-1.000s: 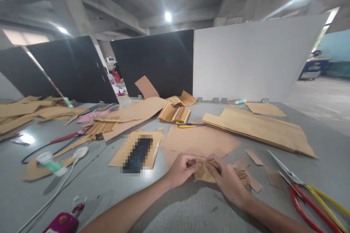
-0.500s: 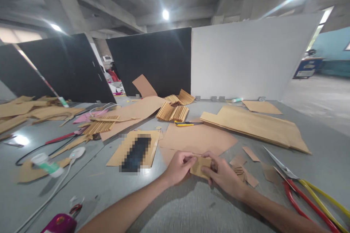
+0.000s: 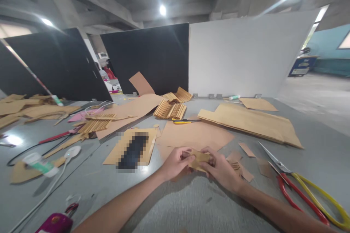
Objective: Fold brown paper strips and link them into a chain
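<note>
Two hands on one small cardboard piece (image 3: pixel 201 157): my left hand (image 3: pixel 175 163) and right hand (image 3: pixel 222 169), fingers (image 3: pixel 182 154) clamped on opposite ends, probably to steady it, low over the desk (image 3: pixel 175 207), scrap pile (image 3: pixel 241 170) just right.

Matt brown paper piece (image 3: pixel 201 157), seemingly creased

Both hands (image 3: pixel 175 164) (image 3: pixel 220 169) pinch small cardboard piece (image 3: pixel 199 158) — scissors (image 3: pixel 298 185) at rt.

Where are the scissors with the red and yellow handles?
In the head view, the scissors lie on the table at the lower right, right of the right hand and the paper scraps.
</note>
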